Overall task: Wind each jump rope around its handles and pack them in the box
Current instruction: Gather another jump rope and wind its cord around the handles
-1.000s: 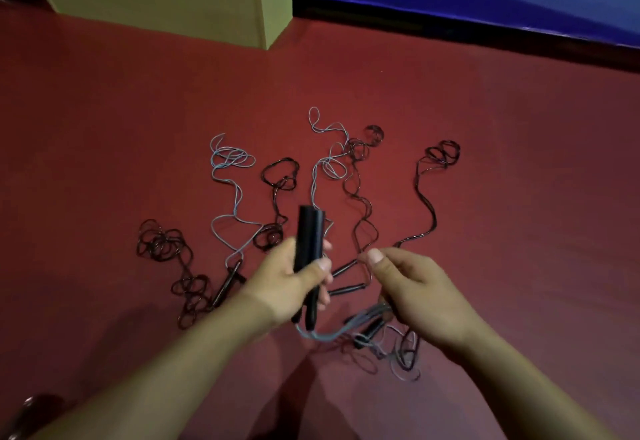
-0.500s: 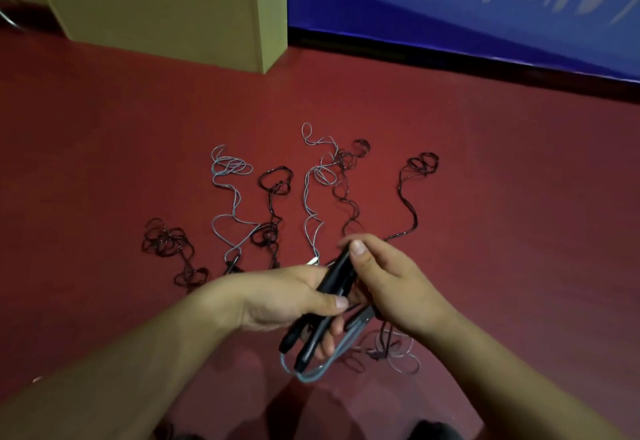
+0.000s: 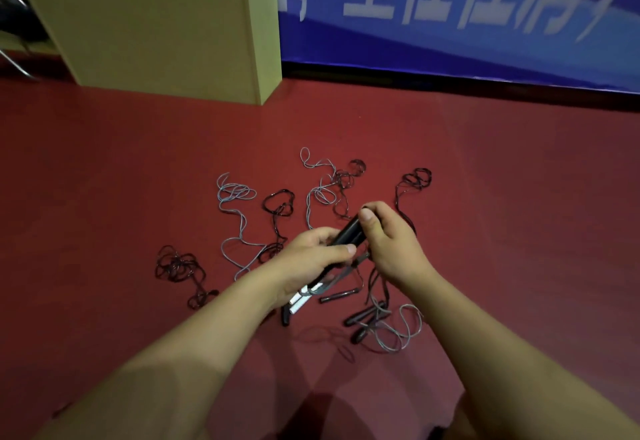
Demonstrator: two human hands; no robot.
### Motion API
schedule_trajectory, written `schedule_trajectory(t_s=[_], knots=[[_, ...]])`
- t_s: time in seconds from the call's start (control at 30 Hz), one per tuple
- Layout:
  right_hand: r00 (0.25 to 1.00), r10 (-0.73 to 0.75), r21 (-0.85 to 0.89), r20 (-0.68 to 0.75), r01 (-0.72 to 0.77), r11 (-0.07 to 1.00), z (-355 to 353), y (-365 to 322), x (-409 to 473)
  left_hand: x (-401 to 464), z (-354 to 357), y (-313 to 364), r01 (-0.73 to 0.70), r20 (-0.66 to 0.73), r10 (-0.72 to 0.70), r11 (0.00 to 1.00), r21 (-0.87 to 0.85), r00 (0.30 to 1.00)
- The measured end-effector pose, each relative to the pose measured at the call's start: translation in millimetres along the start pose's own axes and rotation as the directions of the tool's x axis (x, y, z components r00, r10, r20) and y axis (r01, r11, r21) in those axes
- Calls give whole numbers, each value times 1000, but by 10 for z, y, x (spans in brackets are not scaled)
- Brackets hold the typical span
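A pair of black jump rope handles [image 3: 348,233] lies side by side, tilted up to the right, above the red floor. My left hand [image 3: 311,259] grips their lower part. My right hand [image 3: 388,242] grips their upper end, thumb on top. A grey rope [image 3: 332,280] loops out below my left hand. Several loose ropes lie on the floor beyond: grey ones [image 3: 235,218] and dark ones [image 3: 176,266]. More black handles [image 3: 337,296] and a tangle of rope [image 3: 391,332] lie under my hands. The tall beige box [image 3: 156,24] stands at the far left.
A blue banner [image 3: 450,17] with white characters runs along the back wall to the right of the box. A metal chair leg [image 3: 14,58] shows at the far left edge. Red floor [image 3: 519,197] surrounds the ropes.
The handles have been tipped from upright to slanting, and my right hand has moved from the rope up onto their top end. The camera has tilted up, showing more of the banner.
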State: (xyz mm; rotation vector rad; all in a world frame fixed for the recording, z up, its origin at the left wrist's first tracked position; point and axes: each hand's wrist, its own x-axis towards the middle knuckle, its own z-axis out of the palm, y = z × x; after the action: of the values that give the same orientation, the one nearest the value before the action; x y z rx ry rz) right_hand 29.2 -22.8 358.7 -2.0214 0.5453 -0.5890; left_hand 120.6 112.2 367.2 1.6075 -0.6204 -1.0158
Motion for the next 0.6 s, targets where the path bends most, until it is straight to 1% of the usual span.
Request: schedule_trajectory(t_s=[0.1, 0.23, 0.27, 0.33, 0.37, 0.4, 0.43, 0.47, 0.5, 0.53, 0.57, 0.6], knots=[[998, 21, 40, -57, -18, 999, 1, -6, -17, -63, -10, -50, -24, -65, 32, 992, 127, 997], [992, 45, 112, -116, -32, 993, -18, -48, -59, -180, 141, -64, -47, -56, 53, 994, 94, 997], [990, 51, 133, -130, -34, 991, -36, -57, -75, -198, 181, -42, -51, -50, 57, 993, 111, 997], [991, 61, 195, -123, -36, 980, -88, -58, -107, -218, 172, 13, -62, -28, 69, 975, 212, 997], [994, 73, 241, -85, -50, 969, -119, -53, -115, -217, 122, 36, -75, -25, 87, 946, 316, 996], [995, 92, 281, -26, -81, 956, -145, -46, -115, -208, 53, 65, -96, -32, 125, 880, 465, 992], [993, 113, 286, 44, -121, 950, -165, -31, -113, -204, -30, 89, -110, -40, 172, 774, 623, 984], [985, 131, 256, 115, -157, 954, -170, -13, -102, -194, -108, 97, -108, -46, 219, 644, 757, 975], [971, 150, 206, 186, -188, 960, -172, -2, -89, -188, -165, 88, -95, -47, 248, 531, 842, 968], [953, 172, 152, 250, -213, 965, -172, 5, -63, -181, -196, 71, -84, -45, 258, 467, 880, 965], [934, 189, 98, 303, -228, 969, -180, 13, -33, -177, -203, 35, -79, -42, 256, 447, 891, 966], [922, 194, 44, 335, -221, 974, -196, 22, 4, -168, -195, -20, -83, -39, 246, 467, 880, 968]])
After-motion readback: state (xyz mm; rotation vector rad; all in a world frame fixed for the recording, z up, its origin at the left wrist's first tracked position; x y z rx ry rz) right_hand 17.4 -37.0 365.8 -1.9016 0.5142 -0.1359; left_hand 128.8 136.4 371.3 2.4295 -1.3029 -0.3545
